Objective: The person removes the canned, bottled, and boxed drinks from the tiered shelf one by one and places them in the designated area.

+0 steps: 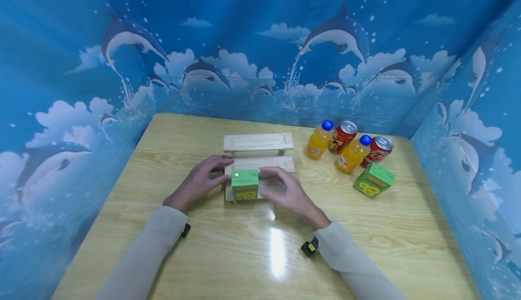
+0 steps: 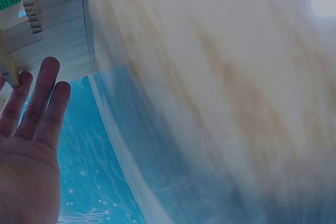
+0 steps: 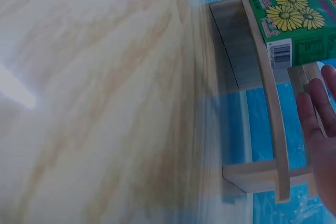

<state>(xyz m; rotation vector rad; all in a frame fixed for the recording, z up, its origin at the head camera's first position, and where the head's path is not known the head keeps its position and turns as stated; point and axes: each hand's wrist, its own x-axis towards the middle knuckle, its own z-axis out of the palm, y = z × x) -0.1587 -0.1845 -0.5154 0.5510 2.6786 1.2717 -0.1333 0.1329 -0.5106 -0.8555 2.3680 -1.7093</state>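
A green juice carton point(image 1: 245, 185) with yellow flowers stands upright on the lowest, front step of a small wooden tiered rack point(image 1: 258, 142). My left hand point(image 1: 201, 181) is at the rack's left side, its thumb close to the carton; in the left wrist view its fingers point(image 2: 41, 95) extend fairly straight by the wood. On the other side, my right hand point(image 1: 291, 194) has its thumb and fingers beside the carton's right edge. In the right wrist view the carton point(image 3: 299, 22) sits on the board, and the fingers of that hand are loosely extended. Whether either thumb touches the carton, I cannot tell.
Right of the rack stand two orange drink bottles point(image 1: 319, 142) with blue caps, two red cans point(image 1: 343, 137) and another green carton point(image 1: 373, 181). Dolphin-printed blue curtains point(image 1: 260, 42) border the wooden table point(image 1: 228, 254). Both wrists wear small black devices.
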